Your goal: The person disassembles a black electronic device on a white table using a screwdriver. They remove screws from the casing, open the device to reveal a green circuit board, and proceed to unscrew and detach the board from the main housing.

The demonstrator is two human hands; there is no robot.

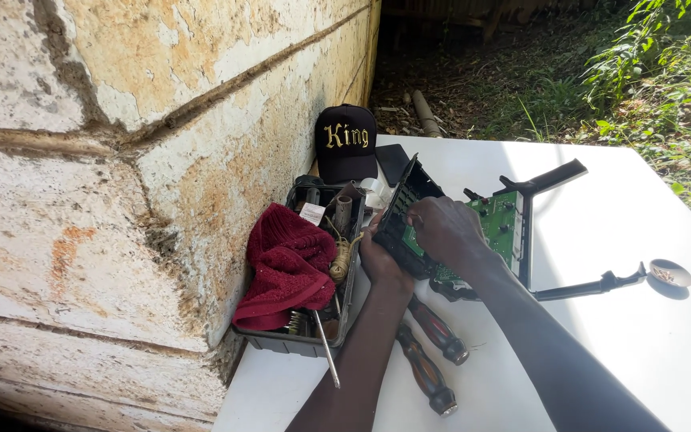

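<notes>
A black plastic device housing [404, 210] with a green circuit board [499, 222] inside rests tilted on the white table [601, 352]. My left hand [379, 258] grips the housing's lower left edge. Over its top, my right hand [444, 229] presses on the board with fingers curled on the black cover. Black plastic frame arms [549, 178] stick out to the right of the board.
A grey tool tray [304, 340] with a red cloth [288, 266], twine and tools sits against the rough wall. Two dark-handled screwdrivers [429, 352] lie under my arms. A black cap [346, 142] and a dark phone [393, 162] lie behind; a small dish [670, 274] sits right.
</notes>
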